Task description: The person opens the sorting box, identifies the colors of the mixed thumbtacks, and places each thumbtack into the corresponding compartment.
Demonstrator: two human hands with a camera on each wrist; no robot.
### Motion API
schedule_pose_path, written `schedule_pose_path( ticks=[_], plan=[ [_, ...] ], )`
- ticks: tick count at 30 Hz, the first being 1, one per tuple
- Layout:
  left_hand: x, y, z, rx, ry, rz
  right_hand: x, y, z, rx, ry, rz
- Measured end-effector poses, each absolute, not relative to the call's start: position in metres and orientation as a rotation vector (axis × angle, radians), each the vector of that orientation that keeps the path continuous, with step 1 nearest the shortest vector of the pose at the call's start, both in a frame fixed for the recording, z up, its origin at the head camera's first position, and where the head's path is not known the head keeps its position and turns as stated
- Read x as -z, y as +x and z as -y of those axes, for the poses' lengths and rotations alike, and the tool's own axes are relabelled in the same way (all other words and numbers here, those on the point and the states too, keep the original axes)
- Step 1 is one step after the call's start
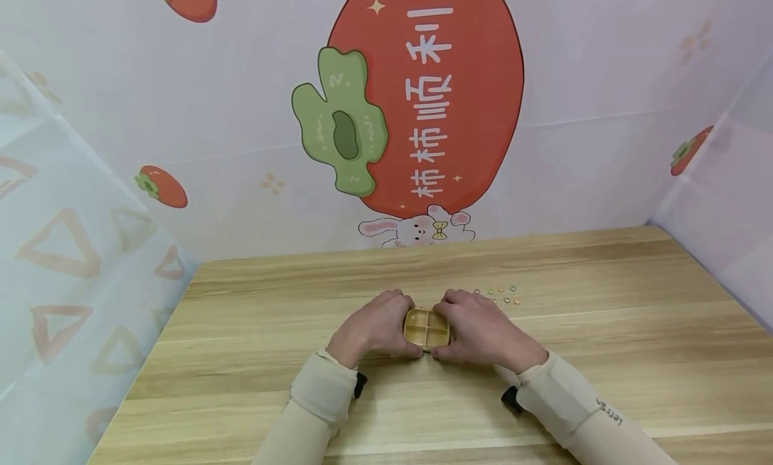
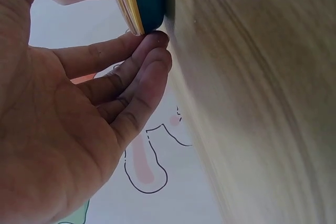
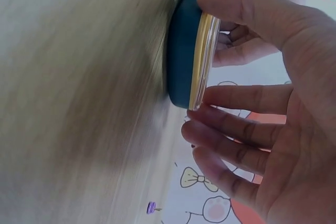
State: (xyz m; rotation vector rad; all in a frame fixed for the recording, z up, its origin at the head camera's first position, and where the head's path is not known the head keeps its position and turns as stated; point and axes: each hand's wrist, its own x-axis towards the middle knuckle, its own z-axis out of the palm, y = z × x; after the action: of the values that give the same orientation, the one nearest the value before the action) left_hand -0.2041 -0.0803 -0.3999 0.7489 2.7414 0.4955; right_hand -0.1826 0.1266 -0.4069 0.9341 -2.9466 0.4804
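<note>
A small pill box (image 1: pixel 427 328) rests on the wooden table, its top divided into four compartments by a cross. The wrist views show its teal base (image 3: pixel 182 51), a yellow rim and a clear lid that looks closed. My left hand (image 1: pixel 377 324) holds the box's left side, thumb at the near edge and fingers at the far edge. On the opposite side my right hand (image 1: pixel 480 327) grips it the same way. In the left wrist view only a corner of the pill box (image 2: pixel 148 3) shows beside the fingertips.
Several tiny coloured ring-shaped pieces (image 1: pixel 500 290) lie on the table beyond my right hand, some partly hidden by it. One purple piece (image 3: pixel 151 208) shows in the right wrist view. A printed sheet (image 1: pixel 241 116) covers the wall behind the wooden table (image 1: pixel 241 384).
</note>
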Motion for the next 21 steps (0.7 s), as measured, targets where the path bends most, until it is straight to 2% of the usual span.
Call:
schedule_pose_path(
  ticks=[21],
  plan=[
    [0.4, -0.205, 0.08, -0.517, 0.75, -2.723, 0.395, -0.185, -0.136, -0.664, 0.928, 3.052]
  ],
)
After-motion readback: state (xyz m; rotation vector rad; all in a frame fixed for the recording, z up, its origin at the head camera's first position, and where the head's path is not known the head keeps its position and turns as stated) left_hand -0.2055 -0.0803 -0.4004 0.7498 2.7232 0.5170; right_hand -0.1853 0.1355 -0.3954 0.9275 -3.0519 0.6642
